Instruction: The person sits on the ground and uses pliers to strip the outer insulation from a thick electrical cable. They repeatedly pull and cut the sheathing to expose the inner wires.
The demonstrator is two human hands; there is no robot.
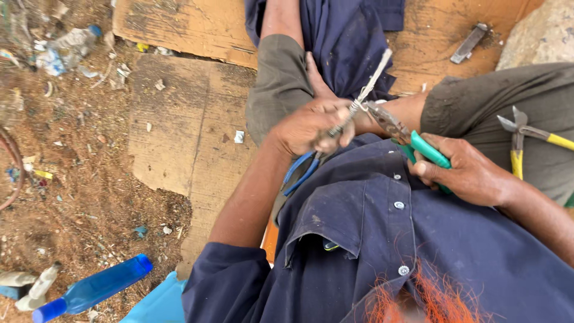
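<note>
Left hand (308, 127) fisted around a bundle of grey stripped wire (372, 81) plus a pair of blue-handled pliers (302, 169), blue handles hanging out below the palm, wire end sticking up and away past the knuckles; grip looks set to keep the wire stiff right at the point being worked

Right hand (469, 173) wrapped tight on the green handles of a second pair of pliers (397, 128), fingers curled shut, thumb on top; nose of that tool meets the wire just beside the left knuckles, so the two hands oppose each other across a very short gap. Cannot tell if the nose actually bites the wire or only touches it, motion blur there

Work is held over the lap, above the dark blue shirt (382, 239), forearms close in, likely for leverage

Yellow-handled pliers (526, 134) rest open on the person's right thigh, near the right wrist, within easy grab

Further out: flat metal piece (470, 42) on the cardboard sheet (179, 119) well ahead, blue plastic bottle (89, 290) lying on the dirt at lower left, litter scattered beyond
</note>
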